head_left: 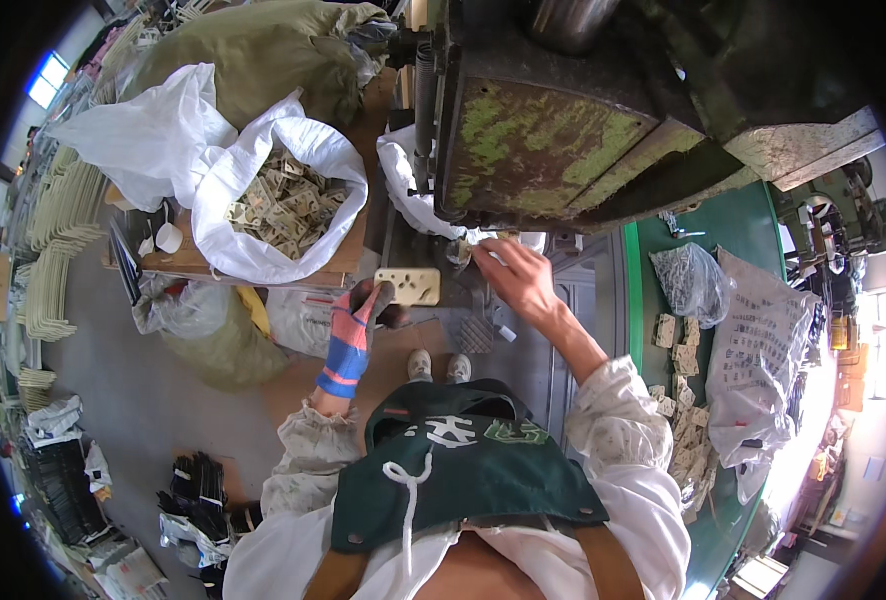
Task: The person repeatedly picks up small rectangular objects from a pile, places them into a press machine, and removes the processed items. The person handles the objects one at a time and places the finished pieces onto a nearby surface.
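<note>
My left hand [353, 312], in a pink and blue striped work glove with grey fingertips, is closed on a flat cream plate [418, 287]. The plate has rounded corners and several dark holes. My bare right hand [519, 281] reaches to the lower edge of a large green press [538, 150] with worn paint. Its fingers are bent together at a small piece [460, 250] below the press head; what that piece is, I cannot make out. Left of the press, an open white sack [338, 155] holds many similar cream pieces [288, 205].
The white sack stands on a wooden table [355, 250] beside a white cup [169, 238]. On the right, a green workbench [623, 290] bears stacked cream pieces [685, 360], a clear plastic bag [691, 280] and a grey-white sack [763, 330]. Bags [218, 345] lie below the table.
</note>
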Available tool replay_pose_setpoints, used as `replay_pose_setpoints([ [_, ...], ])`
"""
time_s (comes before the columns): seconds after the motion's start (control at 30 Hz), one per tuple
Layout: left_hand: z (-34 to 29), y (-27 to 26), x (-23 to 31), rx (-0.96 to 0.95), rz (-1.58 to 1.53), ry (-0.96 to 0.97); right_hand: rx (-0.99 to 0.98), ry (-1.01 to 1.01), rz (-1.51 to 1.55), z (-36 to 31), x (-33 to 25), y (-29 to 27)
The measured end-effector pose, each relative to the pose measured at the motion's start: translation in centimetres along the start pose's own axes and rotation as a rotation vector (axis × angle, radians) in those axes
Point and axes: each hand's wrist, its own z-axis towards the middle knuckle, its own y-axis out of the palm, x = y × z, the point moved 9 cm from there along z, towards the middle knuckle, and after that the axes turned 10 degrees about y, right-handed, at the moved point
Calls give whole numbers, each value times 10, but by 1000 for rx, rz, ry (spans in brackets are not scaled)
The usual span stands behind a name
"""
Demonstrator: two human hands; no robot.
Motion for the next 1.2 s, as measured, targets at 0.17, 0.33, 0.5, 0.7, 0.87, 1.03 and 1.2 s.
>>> replay_pose_setpoints([
  [0.17, 20, 71, 31, -167, -290, 118, 16, 719, 642, 1, 30, -11],
  [0.33, 38, 92, 45, -177, 224, 319, 37, 961, 959, -17, 63, 17],
  [0.5, 43, 86, 45, -121, 873, 834, -35, 1159, 1037, -27, 77, 33],
  [0.7, 58, 79, 26, -87, 654, 485, 103, 1071, 1119, -32, 79, 32],
  [0.87, 43, 89, 49, -38, 631, 602, 72, 1085, 1144, -40, 84, 41],
  [1.03, 34, 101, 58, 35, 676, 740, 221, 1010, 1107, -38, 89, 23],
  [1.2, 4, 118, 67, -44, 883, 1243, 45, 1089, 1063, -43, 91, 23],
])
